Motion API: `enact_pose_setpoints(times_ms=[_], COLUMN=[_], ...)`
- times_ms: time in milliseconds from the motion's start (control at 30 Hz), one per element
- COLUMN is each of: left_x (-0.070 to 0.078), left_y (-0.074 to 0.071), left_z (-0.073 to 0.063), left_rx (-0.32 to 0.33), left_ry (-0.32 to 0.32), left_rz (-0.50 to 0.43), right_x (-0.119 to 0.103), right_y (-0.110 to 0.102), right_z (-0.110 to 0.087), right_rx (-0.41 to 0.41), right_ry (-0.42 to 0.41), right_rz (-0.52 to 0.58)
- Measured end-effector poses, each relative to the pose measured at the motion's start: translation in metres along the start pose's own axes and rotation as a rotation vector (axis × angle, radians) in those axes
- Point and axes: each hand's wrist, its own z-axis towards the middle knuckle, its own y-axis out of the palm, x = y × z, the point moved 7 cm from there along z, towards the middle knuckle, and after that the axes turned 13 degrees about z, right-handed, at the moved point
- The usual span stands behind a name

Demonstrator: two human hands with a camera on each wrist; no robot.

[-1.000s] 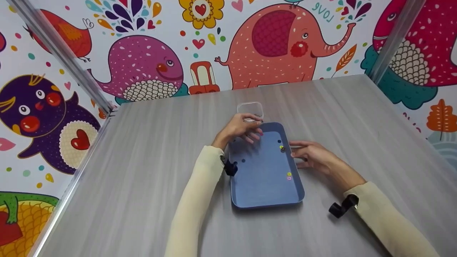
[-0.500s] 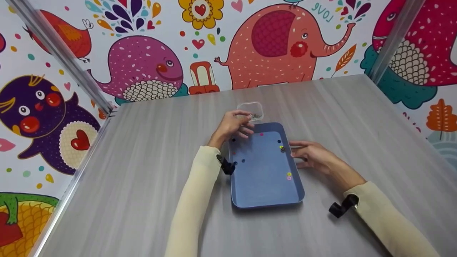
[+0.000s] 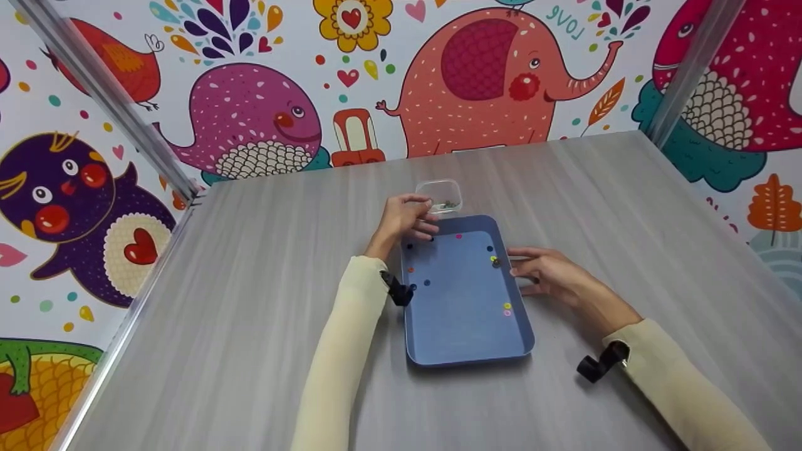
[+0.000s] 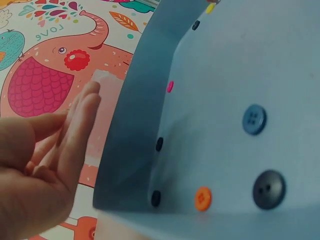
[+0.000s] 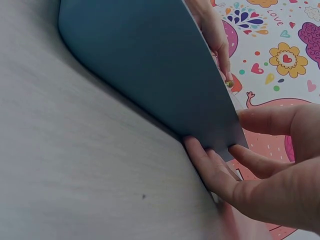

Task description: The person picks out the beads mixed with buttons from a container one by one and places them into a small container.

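My left hand (image 3: 404, 218) hovers over the tray's far left corner, fingertips close to a clear plastic box (image 3: 452, 186) with small greenish bits inside. In the right wrist view a tiny gold-green round thing (image 5: 229, 84) shows at its fingertips, pinched there. The blue tray (image 3: 467, 344) lies on the table with scattered buttons: a blue button (image 4: 254, 119), a black button (image 4: 269, 190), an orange button (image 4: 203, 199), and pink, yellow and other dark ones. Spread fingers of my right hand (image 3: 551, 275) touch the tray's right outer wall.
A small brownish-gold thing (image 3: 496, 263) sits by the tray's right inner wall, beside a yellow button. The grey wood-look table (image 3: 250, 300) ends at cartoon-printed walls (image 3: 263, 113) at the back and sides.
My left hand has moved left from above the tray to beside the clear box, uncovering the pink button, some dark ones and the box's contents. The right hand stays at the tray wall.
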Motion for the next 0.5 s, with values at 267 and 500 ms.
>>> enact_pose_setpoints(times_ms=[267, 500], left_x=[-0.0016, -0.0040], left_y=[0.0018, 0.0033], left_z=[0.0008, 0.0017], left_rx=[0.030, 0.027], left_ry=[-0.020, -0.032], left_rz=[0.022, 0.023], right_x=[0.0004, 0.0000], right_y=[-0.0009, -0.0006], right_z=[0.0001, -0.0001], right_rx=[0.008, 0.006], right_ry=[0.002, 0.001], right_rz=[-0.006, 0.001])
